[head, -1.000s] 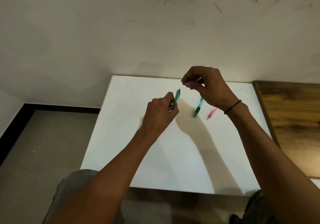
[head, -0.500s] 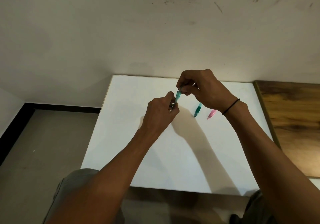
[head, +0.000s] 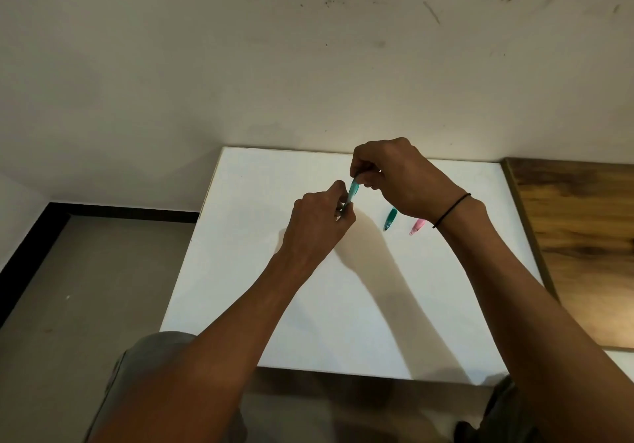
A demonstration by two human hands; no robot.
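Pen: a translucent blue-green pen is held in the air over the far middle of the white tabletop, tilted, with its upper end away from the person.
Left hand: the left hand is curled round the lower half of the barrel, with the tip hidden inside the fist.
Right hand: the right hand pinches the upper end between thumb and fingertips. Whether a small part sits between them cannot be told.
Risk, slip: both grips are on a thin, smooth barrel. If the hands pull or twist unevenly, the pen could slip out and drop to the tabletop.
Risk, small part: if the upper end comes free suddenly, a cap or an inner piece could spring off and roll away, likely off the near edge.
Risk, neighbours: a green pen and a pink pen lie just beneath the right wrist with its black band. A lowered wrist could knock them toward the wooden board.
Change: a second ago the right hand hovered apart from the pen with its fingers bunched. It has since moved left and closed on the pen's upper end.
Unchanged: the left hand's grip looks the same, though less of the green pen shows now.
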